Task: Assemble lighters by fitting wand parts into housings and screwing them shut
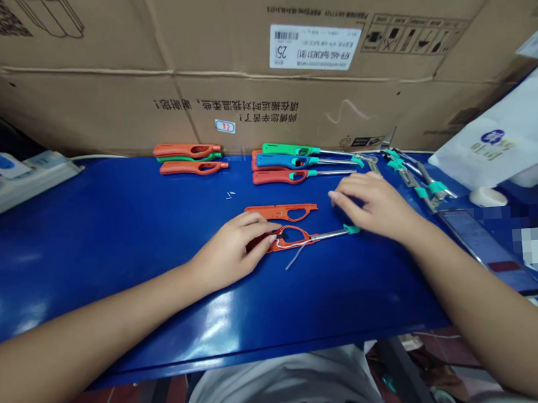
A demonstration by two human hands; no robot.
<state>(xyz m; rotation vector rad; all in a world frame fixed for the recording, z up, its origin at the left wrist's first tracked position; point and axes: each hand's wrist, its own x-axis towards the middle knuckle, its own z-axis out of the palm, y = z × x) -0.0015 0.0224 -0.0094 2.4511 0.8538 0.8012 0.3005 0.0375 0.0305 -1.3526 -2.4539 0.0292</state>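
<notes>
While both bare forearms reach in from the near edge of the blue table point(115, 237), the hands meet over one orange lighter body point(294, 239), which lies flat near the middle of the table. All places below are given from that body.

Left hand point(233, 248): palm down, wrist low, fingers curled over the handle end of the body, thumb tip at its trigger loop. It grips and pins that end to the table.

Right hand point(375, 209): palm down, knuckles raised, fingers bent and pointing left. It covers the metal tube point(329, 235) that runs right from the body, beside its teal tip point(352, 228). I cannot tell whether it pinches the tube or merely rests on it.

The body is an open plastic half-shell, matt orange, with an oval loop. A thin pale wire point(295, 258) trails from it toward the person. The tube is slim and bright.

Just beyond the body lies a flat orange cover shell point(281, 212), apart from it. Further beyond are three closed lighters point(289, 162), green, blue and red, side by side. Beyond and left sits a stack of orange and green shells point(187, 158). To the right lie loose metal tubes with teal collars point(410, 176), a roll of white tape point(487, 196) and a white plastic bag point(499, 142). Behind everything stands a creased brown cardboard carton point(149, 62) with a white label point(313, 46). The table surface is glossy.
</notes>
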